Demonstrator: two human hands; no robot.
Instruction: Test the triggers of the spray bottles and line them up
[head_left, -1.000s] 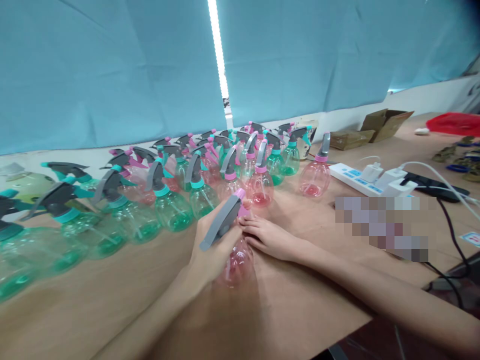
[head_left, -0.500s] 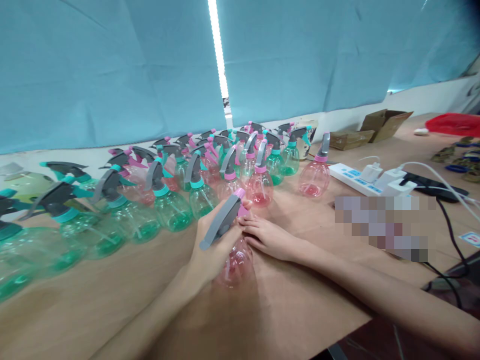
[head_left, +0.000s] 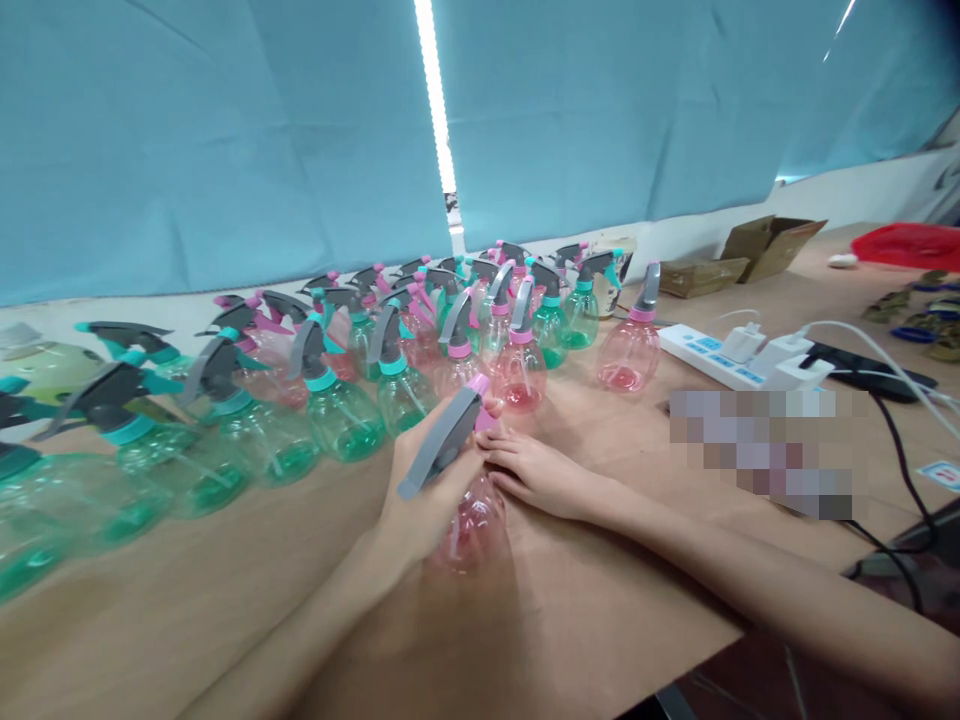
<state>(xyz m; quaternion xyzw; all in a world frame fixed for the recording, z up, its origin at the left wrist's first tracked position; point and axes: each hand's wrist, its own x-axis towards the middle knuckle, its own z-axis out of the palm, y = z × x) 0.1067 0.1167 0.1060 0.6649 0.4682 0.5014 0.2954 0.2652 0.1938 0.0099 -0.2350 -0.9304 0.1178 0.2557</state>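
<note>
A clear pink spray bottle [head_left: 471,535] with a grey and pink trigger head stands upright on the table in front of me. My left hand [head_left: 424,480] is closed around its neck, just under the head. From the right, my right hand [head_left: 536,475] reaches in, its fingers bent against the bottle's neck and meeting the left fingers. The collar is mostly hidden behind both hands. Just beyond them stand a pink spray bottle [head_left: 520,375] and a green spray bottle [head_left: 345,420].
Several more green and pink spray bottles crowd the table's left and back. One pink bottle [head_left: 628,355] stands apart on the right. Beyond it lie a white power strip [head_left: 709,357] with plugged-in chargers, a black cable [head_left: 900,470] and a cardboard box [head_left: 772,250]. A blue sheet [head_left: 225,140] hangs behind.
Almost nothing differs. Both hands stay on the pink spray bottle in the same place, and the view has shifted only very slightly.
</note>
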